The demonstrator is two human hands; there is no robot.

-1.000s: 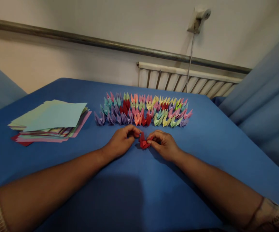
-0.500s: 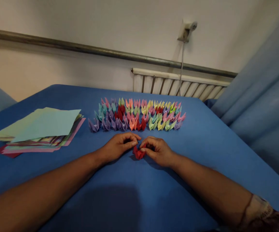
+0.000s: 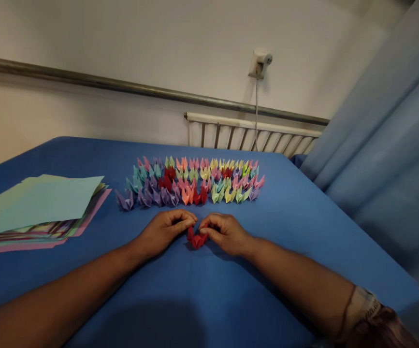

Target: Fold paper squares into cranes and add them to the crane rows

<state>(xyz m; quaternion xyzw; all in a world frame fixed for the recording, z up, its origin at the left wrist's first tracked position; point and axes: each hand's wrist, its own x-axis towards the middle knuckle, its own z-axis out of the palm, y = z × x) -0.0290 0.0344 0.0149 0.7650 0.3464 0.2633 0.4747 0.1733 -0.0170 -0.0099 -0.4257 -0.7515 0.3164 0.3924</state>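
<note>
A small red folded paper piece (image 3: 196,239) lies on the blue tablecloth (image 3: 303,217) between my two hands. My left hand (image 3: 166,229) pinches its left side with curled fingers. My right hand (image 3: 223,233) pinches its right side, fingers also curled. Just beyond my hands stand several rows of small folded paper figures (image 3: 191,183) in purple, teal, red, pink, yellow and green.
A stack of coloured paper sheets (image 3: 38,208) lies at the left of the table, a pale blue sheet on top. Behind the table are a wall rail (image 3: 122,86), a white bed rail (image 3: 252,131) and a blue curtain (image 3: 386,121) at the right.
The view has swung right and up, so everything sits lower and further left in frame. My hands stay together on the red paper piece, fingers shifting slightly.
</note>
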